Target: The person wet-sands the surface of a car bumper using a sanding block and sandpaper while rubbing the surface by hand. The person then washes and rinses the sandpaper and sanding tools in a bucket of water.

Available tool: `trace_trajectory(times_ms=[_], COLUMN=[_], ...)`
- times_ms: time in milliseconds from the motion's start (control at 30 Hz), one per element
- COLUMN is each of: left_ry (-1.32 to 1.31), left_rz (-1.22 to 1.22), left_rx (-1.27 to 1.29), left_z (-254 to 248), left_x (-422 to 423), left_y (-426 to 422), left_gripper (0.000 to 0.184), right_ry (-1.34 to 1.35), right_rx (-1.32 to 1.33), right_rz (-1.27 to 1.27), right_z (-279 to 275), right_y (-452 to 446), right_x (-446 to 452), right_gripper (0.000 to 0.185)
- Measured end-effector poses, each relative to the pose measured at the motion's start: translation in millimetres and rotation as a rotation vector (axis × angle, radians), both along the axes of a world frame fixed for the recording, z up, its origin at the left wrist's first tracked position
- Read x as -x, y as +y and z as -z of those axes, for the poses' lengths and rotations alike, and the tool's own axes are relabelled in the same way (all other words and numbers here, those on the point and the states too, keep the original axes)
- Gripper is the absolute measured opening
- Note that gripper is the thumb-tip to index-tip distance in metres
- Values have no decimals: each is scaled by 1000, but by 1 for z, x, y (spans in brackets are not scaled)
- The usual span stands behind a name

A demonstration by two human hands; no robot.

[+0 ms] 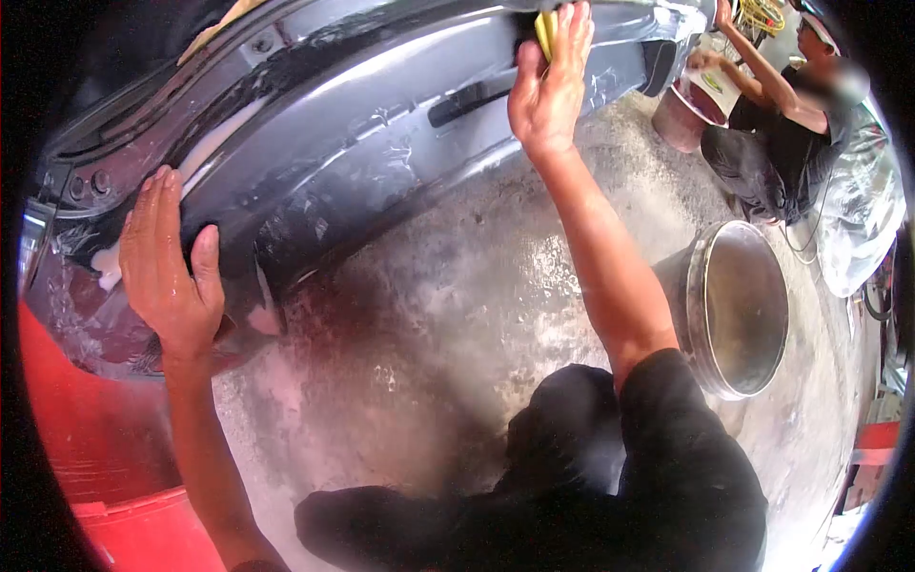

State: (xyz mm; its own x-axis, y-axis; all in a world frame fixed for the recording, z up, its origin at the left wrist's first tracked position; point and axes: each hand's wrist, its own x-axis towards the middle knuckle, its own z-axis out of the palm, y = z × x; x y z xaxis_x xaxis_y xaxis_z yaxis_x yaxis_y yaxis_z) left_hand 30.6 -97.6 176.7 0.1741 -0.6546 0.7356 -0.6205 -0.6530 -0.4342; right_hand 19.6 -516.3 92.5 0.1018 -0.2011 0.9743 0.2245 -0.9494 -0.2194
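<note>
A wet grey car panel [334, 143] spans the upper left and middle, with whitish smears on its surface. My left hand [172, 262] lies on the panel's left end, fingers stretched out and wet, thumb apart. Near the panel's top right, my right hand [556, 91] presses a yellow-green pad [546, 36] against the surface, its fingers extended over it. Much of the pad is hidden by that hand. Below the panel's edge is the wet concrete floor [410, 324].
A round bucket [701, 310] stands right of my right forearm. At the upper right, a crouching person [791, 124] in dark clothes reaches to the panel's far end, beside a reddish bucket [679, 124]. Red surfaces [105, 439] lie at lower left; clear plastic sheeting [863, 210] hangs far right.
</note>
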Motion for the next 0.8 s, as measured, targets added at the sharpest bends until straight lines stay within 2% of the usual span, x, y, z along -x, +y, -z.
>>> trace_trajectory(times_ms=[33,100,167,200,267,333,367,400,433,467,533,633,667,733,800], left_ry=[-1,-7,-11,-7,11,25,24,18,14,11,19,41,47,35,36], left_rz=[11,14,-17,-30,-27,-27,-29,-23,-17,-7,-6,3,6,8,4], left_rx=[5,19,2,-9,-49,-62,-67,-62,-57,-55,-59,-56,-55,-63,-67], left_z=[1,2,0,0,-3,-4,-3,-2,-2,-2,-2,-2,-3,-3,-3], left_x=[-1,-5,-4,-2,-5,-2,-3,-4,-3,-3,-2,-2,-3,-5,-3], left_y=[-1,-3,-2,0,6,8,9,9,8,8,8,8,9,10,10], left_gripper=[48,47,47,47,49,49,51,51,51,51,52,52,52,52,52], right_ry=[7,24,24,320,330,103,51,58,-87,-139,99,96,30,76,98], right_rx=[-51,-133,183,119,250,146,27,-316,-797,-939,-659,-506,-443,-199,-182], right_rz=[26,115,-130,-253,-312,-178,-161,-392,-843,-850,-36,65,59,137,76], right_z=[-2,-1,11,5,19,14,8,3,-1,-10,-38,-38,-29,-9,-12], right_y=[4,40,80,107,92,40,10,-21,-54,-85,-140,-163,-157,-119,-141], right_x=[-2,-4,5,31,38,12,2,-9,-27,-29,1,-12,-13,-7,-4], right_gripper=[61,67,88,90,93,89,78,67,57,48,51,52,51,49,46])
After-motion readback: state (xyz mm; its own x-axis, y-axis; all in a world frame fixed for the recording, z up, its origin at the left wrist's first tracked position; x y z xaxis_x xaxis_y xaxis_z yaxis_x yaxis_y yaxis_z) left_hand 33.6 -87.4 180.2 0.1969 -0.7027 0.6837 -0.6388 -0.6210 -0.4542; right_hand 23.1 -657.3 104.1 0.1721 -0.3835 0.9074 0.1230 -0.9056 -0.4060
